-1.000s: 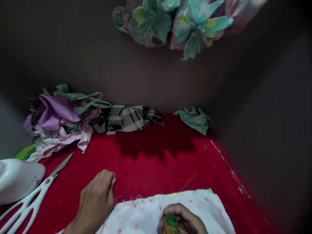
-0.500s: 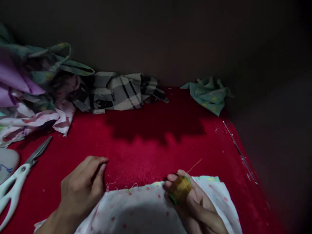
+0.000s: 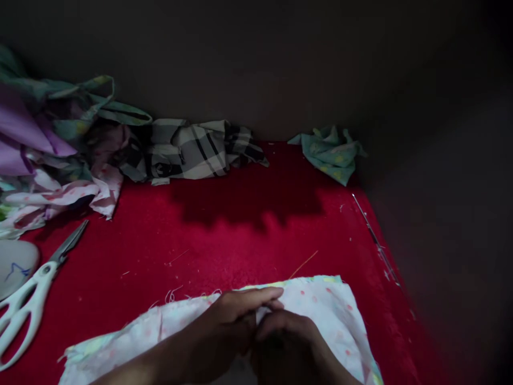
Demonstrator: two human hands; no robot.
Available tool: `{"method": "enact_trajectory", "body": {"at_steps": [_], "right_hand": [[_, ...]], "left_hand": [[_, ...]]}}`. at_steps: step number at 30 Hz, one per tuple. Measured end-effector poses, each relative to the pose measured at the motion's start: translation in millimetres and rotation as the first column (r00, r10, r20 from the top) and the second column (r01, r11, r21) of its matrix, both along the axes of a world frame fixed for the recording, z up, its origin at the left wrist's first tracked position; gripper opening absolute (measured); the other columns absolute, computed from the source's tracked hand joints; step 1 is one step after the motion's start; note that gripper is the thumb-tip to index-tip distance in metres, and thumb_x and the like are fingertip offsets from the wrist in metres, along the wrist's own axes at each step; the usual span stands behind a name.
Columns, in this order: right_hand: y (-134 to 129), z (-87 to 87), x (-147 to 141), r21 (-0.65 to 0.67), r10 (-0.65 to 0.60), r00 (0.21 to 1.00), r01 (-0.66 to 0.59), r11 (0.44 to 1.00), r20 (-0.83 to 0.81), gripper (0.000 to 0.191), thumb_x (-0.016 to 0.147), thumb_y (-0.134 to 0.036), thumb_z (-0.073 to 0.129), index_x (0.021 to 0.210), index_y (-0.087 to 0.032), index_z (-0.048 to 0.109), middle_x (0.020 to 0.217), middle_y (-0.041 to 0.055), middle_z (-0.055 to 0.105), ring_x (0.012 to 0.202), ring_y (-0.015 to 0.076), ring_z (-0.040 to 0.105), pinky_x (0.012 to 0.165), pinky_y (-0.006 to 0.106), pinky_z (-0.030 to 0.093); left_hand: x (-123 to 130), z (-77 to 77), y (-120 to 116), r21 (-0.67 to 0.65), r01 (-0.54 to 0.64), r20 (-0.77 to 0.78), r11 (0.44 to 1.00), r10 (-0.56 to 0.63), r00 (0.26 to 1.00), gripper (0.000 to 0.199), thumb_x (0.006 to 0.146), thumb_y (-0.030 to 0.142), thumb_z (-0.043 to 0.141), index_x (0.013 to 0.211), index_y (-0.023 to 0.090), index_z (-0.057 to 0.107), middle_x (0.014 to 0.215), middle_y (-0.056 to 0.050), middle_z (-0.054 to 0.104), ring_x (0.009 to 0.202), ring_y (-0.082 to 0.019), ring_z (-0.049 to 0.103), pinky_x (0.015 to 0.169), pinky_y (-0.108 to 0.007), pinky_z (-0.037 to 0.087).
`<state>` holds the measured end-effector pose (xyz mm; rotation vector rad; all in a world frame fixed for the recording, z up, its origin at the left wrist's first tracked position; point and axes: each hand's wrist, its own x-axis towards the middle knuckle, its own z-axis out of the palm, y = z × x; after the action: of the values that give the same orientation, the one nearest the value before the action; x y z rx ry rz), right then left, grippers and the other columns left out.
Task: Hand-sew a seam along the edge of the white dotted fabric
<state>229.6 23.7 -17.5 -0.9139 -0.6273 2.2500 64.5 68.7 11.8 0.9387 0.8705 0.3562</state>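
Note:
My left hand [image 3: 224,326] has come across the white cloth with red dots [image 3: 316,305], its fingers pressed together and reaching over my right hand [image 3: 296,331]. The two hands meet, in deep shadow. My right hand is curled, with a faint dark green patch in its grasp where the thread spool [image 3: 276,341] is mostly hidden. What my left fingertips pinch, if anything, I cannot make out. An orange strand of thread [image 3: 303,264] stretches from the cloth's upper edge over the red surface.
White-handled scissors [image 3: 40,286] lie at the left beside a grey rounded object with a blue mark [image 3: 18,267]. Crumpled fabrics [image 3: 48,133], a checked cloth [image 3: 200,149] and a green cloth piece [image 3: 331,155] line the back. A thin metal rod [image 3: 374,238] lies along the right edge.
My left hand has moved right, from beside the cloth to my right hand. My right hand has turned and curled, so the spool that lay visible in it is now mostly hidden.

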Motion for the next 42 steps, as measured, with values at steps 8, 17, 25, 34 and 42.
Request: {"method": "enact_trajectory", "body": {"at_steps": [8, 17, 25, 34, 42], "right_hand": [[19, 5.0, 5, -0.161, -0.159, 0.941, 0.114, 0.98, -0.299, 0.029, 0.057, -0.036, 0.066, 0.077, -0.017, 0.056, 0.063, 0.0029, 0.058, 0.054, 0.0145, 0.053, 0.049, 0.024, 0.039], [29, 0.1, 10, -0.426, -0.431, 0.805, 0.249, 0.87, -0.409, 0.013, 0.058, -0.019, 0.063, 0.064, -0.017, 0.052, 0.053, -0.005, 0.032, 0.044, 0.0059, 0.028, 0.032, 0.011, 0.028], [30, -0.1, 7, -0.372, -0.429, 0.789, 0.275, 0.887, -0.439, 0.022, 0.072, -0.029, 0.054, 0.056, -0.016, 0.047, 0.052, -0.0052, 0.029, 0.044, 0.0054, 0.028, 0.035, 0.012, 0.03], [22, 0.4, 7, -0.055, -0.333, 0.883, 0.334, 0.941, -0.332, 0.017, 0.072, -0.025, 0.049, 0.057, -0.016, 0.048, 0.054, -0.0023, 0.039, 0.045, 0.0069, 0.034, 0.039, 0.017, 0.032], [24, -10.2, 18, 0.645, -0.486, 0.84, 0.233, 0.727, 0.243, 0.022, 0.075, -0.038, 0.046, 0.068, -0.017, 0.049, 0.06, -0.0014, 0.047, 0.049, 0.0093, 0.043, 0.048, 0.024, 0.039]], "left_hand": [[-30, -4.0, 5, 0.091, 0.063, -0.158, 0.994, -0.048, 0.986, 0.026, 0.075, 0.034, 0.049, 0.077, 0.013, 0.065, 0.058, -0.001, 0.05, 0.052, -0.009, 0.038, 0.048, -0.019, 0.027], [-44, -22.5, 5, -0.075, -0.358, 0.07, 0.931, 0.363, 0.929, 0.022, 0.07, 0.032, 0.057, 0.065, 0.011, 0.055, 0.044, 0.005, 0.035, 0.039, -0.004, 0.026, 0.039, -0.019, 0.017], [-43, -25.7, -1, -0.001, -0.392, 0.054, 0.92, 0.392, 0.919, 0.022, 0.07, 0.031, 0.059, 0.066, 0.01, 0.054, 0.043, 0.004, 0.042, 0.032, -0.002, 0.03, 0.033, -0.016, 0.015], [-37, -23.7, -7, 0.171, -0.48, 0.067, 0.86, 0.476, 0.877, 0.018, 0.071, 0.029, 0.055, 0.068, 0.012, 0.05, 0.05, 0.004, 0.044, 0.034, -0.001, 0.032, 0.034, -0.015, 0.016], [-27, -27.1, -15, 0.446, -0.454, 0.068, 0.771, 0.476, 0.877, 0.018, 0.069, 0.027, 0.056, 0.062, 0.012, 0.047, 0.045, 0.005, 0.04, 0.036, -0.002, 0.029, 0.036, -0.016, 0.018]]}}
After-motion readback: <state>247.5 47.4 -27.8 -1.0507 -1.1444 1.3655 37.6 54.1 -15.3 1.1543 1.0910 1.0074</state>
